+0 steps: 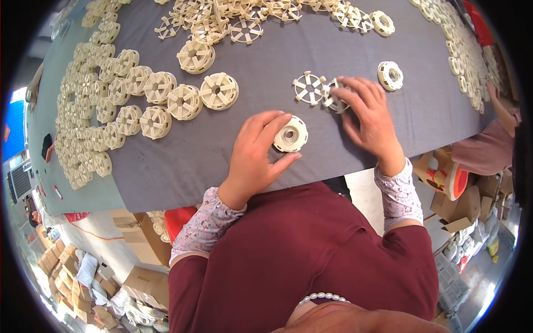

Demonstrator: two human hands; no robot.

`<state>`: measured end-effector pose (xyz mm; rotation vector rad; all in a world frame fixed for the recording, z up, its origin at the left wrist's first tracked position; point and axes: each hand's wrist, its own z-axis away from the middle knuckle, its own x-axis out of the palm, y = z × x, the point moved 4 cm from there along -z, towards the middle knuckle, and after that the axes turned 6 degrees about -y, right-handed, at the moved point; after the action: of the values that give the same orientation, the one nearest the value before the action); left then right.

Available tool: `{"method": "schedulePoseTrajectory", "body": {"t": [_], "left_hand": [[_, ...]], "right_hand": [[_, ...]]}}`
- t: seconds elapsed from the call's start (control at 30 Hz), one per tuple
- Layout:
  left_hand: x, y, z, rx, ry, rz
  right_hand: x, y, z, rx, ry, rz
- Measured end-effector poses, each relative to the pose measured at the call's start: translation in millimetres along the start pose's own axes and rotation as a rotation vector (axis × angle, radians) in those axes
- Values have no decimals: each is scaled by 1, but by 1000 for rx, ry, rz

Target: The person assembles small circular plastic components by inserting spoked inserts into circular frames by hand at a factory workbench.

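Observation:
My left hand (254, 152) curls round a cream plastic round housing (298, 129) resting on the dark cloth, its open side up. A coiled metal spring (290, 135) sits at the housing's centre. To the right, the fingers of my right hand (367, 117) are bent over a cream spoked wheel (333, 102), gripping its right side. Those fingers partly cover it and are slightly blurred. Just left of that wheel lies a second spoked wheel (308, 89), close to or touching it. Another housing with a spring (390, 76) lies beyond my right hand.
Joined round units (185, 102) spread over the table's left side. Loose spoked wheels (246, 31) are heaped at the far edge. More housings (456, 61) line the far right, near another person's arm (502, 108). Cardboard boxes (145, 286) stand on the floor.

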<state>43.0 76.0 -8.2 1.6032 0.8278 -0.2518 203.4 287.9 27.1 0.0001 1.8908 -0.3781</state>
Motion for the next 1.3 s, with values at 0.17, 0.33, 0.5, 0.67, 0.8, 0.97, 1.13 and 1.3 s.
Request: {"method": "schedulePoseTrajectory", "body": {"t": [0.17,0.33,0.5,0.67,0.8,0.97,1.13,1.3], "left_hand": [[-11,12,-5,2,47,-104],[-5,6,0,-21,-18,-34],[-7,4,7,-46,-10,-17],[-14,-2,21,-293,93,351],[-9,0,23,-305,32,496],[-6,-2,19,-319,-7,423],[-5,-1,16,-259,-22,391],[-6,8,7,-184,-88,245]], "right_hand": [[0,7,12,140,-149,-310],[15,28,2,308,-260,-546],[17,18,23,373,-18,-880],[9,-41,19,161,-181,-819],[20,-59,-4,-10,-262,-714],[32,-59,-9,-19,-308,-694],[33,-68,1,-110,-270,-409],[34,-72,9,-91,-267,-380]]}}
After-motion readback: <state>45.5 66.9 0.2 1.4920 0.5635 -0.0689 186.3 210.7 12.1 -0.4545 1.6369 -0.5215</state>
